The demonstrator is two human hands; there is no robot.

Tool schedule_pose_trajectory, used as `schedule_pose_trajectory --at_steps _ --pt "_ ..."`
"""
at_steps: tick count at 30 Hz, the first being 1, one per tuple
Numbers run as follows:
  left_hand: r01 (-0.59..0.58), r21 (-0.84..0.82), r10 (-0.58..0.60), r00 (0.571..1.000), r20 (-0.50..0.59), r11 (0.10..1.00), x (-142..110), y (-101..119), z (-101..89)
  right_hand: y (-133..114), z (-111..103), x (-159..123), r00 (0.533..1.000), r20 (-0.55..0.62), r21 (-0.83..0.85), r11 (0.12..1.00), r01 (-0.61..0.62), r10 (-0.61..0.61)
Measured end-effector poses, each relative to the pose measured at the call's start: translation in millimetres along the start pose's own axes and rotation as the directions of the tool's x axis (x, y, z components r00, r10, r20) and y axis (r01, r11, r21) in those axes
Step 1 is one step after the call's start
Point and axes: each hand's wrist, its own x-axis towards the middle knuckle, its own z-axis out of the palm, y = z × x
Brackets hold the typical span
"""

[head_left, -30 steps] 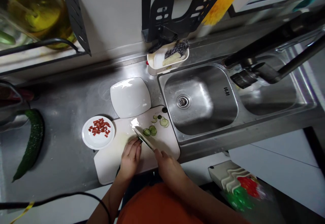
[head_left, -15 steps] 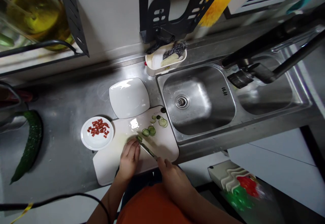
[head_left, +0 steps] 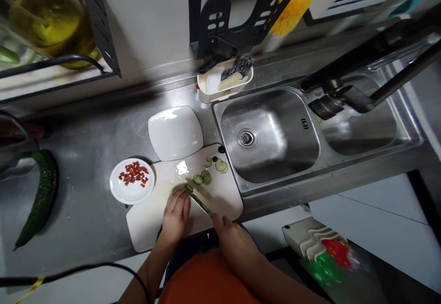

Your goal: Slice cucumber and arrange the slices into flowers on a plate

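Note:
My left hand (head_left: pixel 176 212) is closed with curled fingers on a piece of cucumber that is almost wholly hidden beneath it, over the white cutting board (head_left: pixel 148 230). In my right hand (head_left: pixel 231 235) is the handle of a kitchen knife (head_left: pixel 200 202). Its blade lies right beside my left fingertips, slanting across the board. A fresh cucumber slice (head_left: pixel 189 188) leans at the blade's far end. Several round slices (head_left: pixel 201 178) lie just beyond the knife, and more pale slices (head_left: pixel 221 166) are near the board's right edge, with a dark green end piece (head_left: pixel 221 149) at the corner.
A small white plate of chopped red bits (head_left: pixel 129 195) overlaps the board's left side. Behind the board stands a square white plate (head_left: pixel 175 134). A whole cucumber (head_left: pixel 43 198) lies far left. To the right are a steel sink (head_left: pixel 275 157), a black faucet (head_left: pixel 327 106) and a sponge caddy (head_left: pixel 223 93).
My right hand and the knife handle have shifted very slightly to the left. My left hand and the slices stay in place.

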Motion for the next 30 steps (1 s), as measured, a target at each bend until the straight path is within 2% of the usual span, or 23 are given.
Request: schedule_pose_trajectory --at_steps 15,21,30 --pt "-0.001 -0.015 0.001 1.0 -0.01 1.0 -0.3 -0.4 1.0 -3.3 -3.1 9.5 0.999 -0.033 0.004 1.0 0.014 -0.013" --pt "-0.006 -0.012 0.006 1.0 -0.007 1.0 0.3 -0.1 0.9 -6.3 -4.7 14.3 1.0 -0.005 0.024 1.0 0.012 -0.012" --pt "-0.014 -0.017 0.014 1.0 -0.006 1.0 1.6 1.1 0.2 -8.1 4.0 28.1 0.999 -0.049 0.073 0.997 0.013 -0.009"
